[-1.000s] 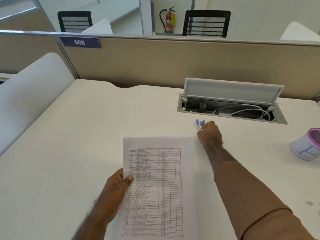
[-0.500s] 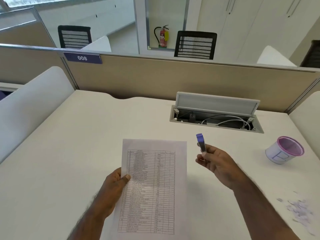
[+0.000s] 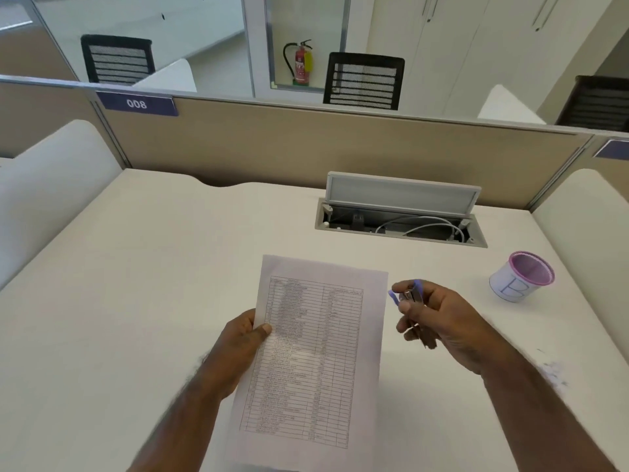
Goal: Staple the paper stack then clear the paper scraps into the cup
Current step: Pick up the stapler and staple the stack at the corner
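A paper stack (image 3: 316, 362) printed with a table lies lengthwise on the white desk (image 3: 136, 301) in front of me. My left hand (image 3: 243, 338) pinches its left edge, thumb on top. My right hand (image 3: 439, 318) hovers just right of the stack's top right corner, closed around a small blue and metal stapler (image 3: 408, 296) whose jaw points left toward the paper. A white cup (image 3: 520, 275) with a pink rim stands tilted at the right. Small paper scraps (image 3: 553, 371) lie blurred on the desk beyond my right forearm.
An open cable hatch (image 3: 401, 212) with white cords sits at the back of the desk. Beige partition walls (image 3: 306, 148) close off the back, and white rounded side panels (image 3: 51, 185) flank the desk. Office chairs stand beyond the partition.
My right hand picked the stapler up from the desk near the hatch, pulled it back toward me and turned its jaw toward the stack's top right corner. The left hand stayed on the paper.
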`<state>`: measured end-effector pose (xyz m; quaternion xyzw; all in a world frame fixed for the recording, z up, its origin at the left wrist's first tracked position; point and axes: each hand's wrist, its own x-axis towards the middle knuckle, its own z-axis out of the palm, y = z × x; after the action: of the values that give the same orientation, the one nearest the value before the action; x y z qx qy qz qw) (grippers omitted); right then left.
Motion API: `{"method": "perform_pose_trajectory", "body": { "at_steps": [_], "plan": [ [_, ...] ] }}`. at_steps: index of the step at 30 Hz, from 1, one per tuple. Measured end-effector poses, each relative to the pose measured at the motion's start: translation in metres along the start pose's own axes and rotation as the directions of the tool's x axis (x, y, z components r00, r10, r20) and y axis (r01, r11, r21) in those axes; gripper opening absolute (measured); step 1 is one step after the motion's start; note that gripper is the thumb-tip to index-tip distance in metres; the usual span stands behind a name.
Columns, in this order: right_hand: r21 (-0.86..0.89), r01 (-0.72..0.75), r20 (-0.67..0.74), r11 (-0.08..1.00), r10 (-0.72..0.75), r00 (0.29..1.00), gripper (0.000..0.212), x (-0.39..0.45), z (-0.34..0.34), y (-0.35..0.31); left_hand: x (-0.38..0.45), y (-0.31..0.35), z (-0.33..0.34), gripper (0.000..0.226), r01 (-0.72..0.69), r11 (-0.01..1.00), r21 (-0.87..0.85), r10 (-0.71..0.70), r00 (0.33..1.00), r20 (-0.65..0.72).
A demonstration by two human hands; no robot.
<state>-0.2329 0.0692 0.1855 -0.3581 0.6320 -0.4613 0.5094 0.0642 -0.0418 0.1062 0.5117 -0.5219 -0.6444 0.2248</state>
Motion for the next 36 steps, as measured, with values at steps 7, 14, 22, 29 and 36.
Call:
{"method": "perform_pose_trajectory", "body": {
  "at_steps": [7, 14, 22, 29, 36],
  "plan": [
    [-0.428, 0.083, 0.159, 0.9, -0.015, 0.987, 0.032, 0.0, 0.009, -0.025, -0.003, 0.01, 0.009, 0.024, -0.025, 0.999, 0.023, 0.024, 0.998, 0.065],
    [-0.589, 0.092, 0.217, 0.803, 0.048, 0.975, 0.051, 0.017, 0.02, -0.057, -0.013, 0.02, 0.02, 0.022, -0.04, 0.994, 0.097, 0.027, 0.992, 0.124],
    [-0.797, 0.202, 0.17, 0.569, -0.109, 0.979, 0.043, 0.044, 0.029, -0.092, -0.022, 0.028, 0.03, 0.019, -0.057, 0.982, 0.181, 0.026, 0.985, 0.173],
    [-0.887, 0.211, 0.266, 0.41, 0.081, 0.961, 0.041, 0.056, 0.029, -0.106, -0.023, 0.033, 0.033, 0.017, -0.103, 0.949, 0.298, 0.048, 0.981, 0.185],
    [-0.935, 0.195, 0.256, 0.297, 0.18, 0.95, 0.044, 0.059, 0.03, -0.116, -0.022, 0.035, 0.033, 0.017, -0.14, 0.906, 0.4, 0.065, 0.979, 0.195]
  ]
}}
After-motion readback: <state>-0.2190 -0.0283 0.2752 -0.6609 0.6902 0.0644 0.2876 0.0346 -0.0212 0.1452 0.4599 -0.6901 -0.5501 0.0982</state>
